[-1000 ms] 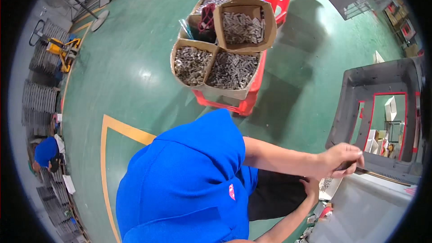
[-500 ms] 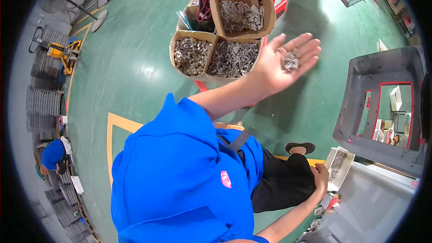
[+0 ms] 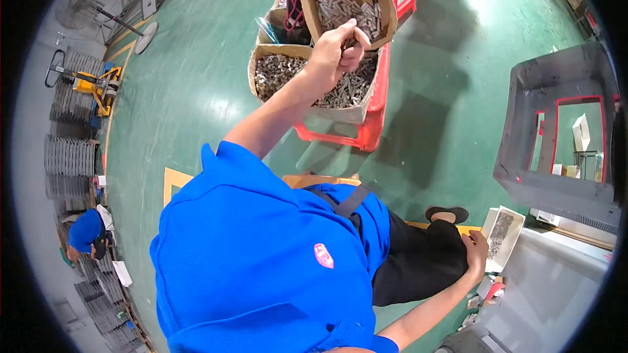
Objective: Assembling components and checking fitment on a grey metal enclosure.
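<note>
My left hand [image 3: 340, 52] is closed, its fingers curled, over the cardboard bins. Whatever lies inside the fist is hidden. Beneath and around it are a tilted cardboard box [image 3: 313, 10] of small grey metal cylinders [image 3: 330, 10] and a divided cardboard bin [image 3: 350, 114]. One compartment of the bin holds short, stubby metal pieces [image 3: 275, 75]; another holds thin dark grey pins [image 3: 353, 91]. On my knee, in black trousers [image 3: 418, 265], lies my right hand [image 3: 475, 252], fingers loosely spread. Close beside it sits a white tray [image 3: 517, 229] with small metal pieces.
The bins stand on a red plastic stool [image 3: 373, 131]. At right is a large grey plastic housing [image 3: 523, 104] with red-edged openings. Far left, another person [image 3: 85, 232] works by stacked grey panels [image 3: 70, 157], near a yellow pallet truck [image 3: 98, 85].
My left hand has swung left over the bins and turned from an open palm carrying small metal pieces to a closed fist. My right hand stays on the knee.
</note>
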A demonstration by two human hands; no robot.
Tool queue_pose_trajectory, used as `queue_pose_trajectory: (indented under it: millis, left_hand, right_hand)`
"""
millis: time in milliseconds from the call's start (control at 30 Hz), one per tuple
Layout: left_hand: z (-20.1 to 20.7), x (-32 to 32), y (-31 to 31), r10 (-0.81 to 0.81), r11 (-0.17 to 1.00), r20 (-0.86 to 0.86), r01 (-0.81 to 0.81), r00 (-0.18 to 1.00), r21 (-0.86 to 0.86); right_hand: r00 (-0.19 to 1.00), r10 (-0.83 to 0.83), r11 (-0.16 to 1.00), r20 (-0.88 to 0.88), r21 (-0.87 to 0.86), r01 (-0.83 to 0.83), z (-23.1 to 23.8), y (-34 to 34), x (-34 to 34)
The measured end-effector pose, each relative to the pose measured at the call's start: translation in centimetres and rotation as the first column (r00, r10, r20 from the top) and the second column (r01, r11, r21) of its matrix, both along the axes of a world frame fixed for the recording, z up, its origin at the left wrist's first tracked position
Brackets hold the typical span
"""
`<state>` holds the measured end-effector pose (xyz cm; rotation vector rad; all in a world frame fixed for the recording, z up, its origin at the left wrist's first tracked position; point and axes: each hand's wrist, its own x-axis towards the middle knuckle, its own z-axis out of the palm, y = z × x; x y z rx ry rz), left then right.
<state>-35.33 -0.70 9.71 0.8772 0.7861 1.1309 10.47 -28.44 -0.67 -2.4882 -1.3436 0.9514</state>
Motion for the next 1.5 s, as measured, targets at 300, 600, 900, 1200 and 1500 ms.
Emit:
queue_pose_trajectory:
  millis: [300,600,900,1200,1500]
  left_hand:
    - [0.6,1.1,-0.4,-0.009,0.822,-0.93,0.532,0.368,0.203]
    - [1.5,2.7,-2.1,0.307,0.676,-0.935,0.732,-0.175,0.085]
    - [3.6,6.6,-1.7,0.389,0.568,-0.92,0.797,-0.04,0.206]
    - [-0.9,8.2,1.1,0.283,0.42,-0.959,0.897,0.017,0.14]
    - [0.2,20.1,-8.9,0.062,-0.033,-0.944,0.946,0.324,0.322]
  right_hand:
    - [1.0,-0.022,0.998,0.01,0.06,0.021,0.2,-1.0,0.0]
    - [1.0,-0.007,0.99,0.02,0.141,0.004,0.2,-1.6,-0.6]
    - [0.994,-0.034,0.94,0.105,0.34,-0.004,0.0,-1.1,-2.6]
    - [0.952,-0.127,0.968,0.278,0.244,0.058,-2.2,3.5,-6.0]
    - [0.922,-0.23,0.951,0.313,0.274,0.144,-2.6,4.8,-7.0]
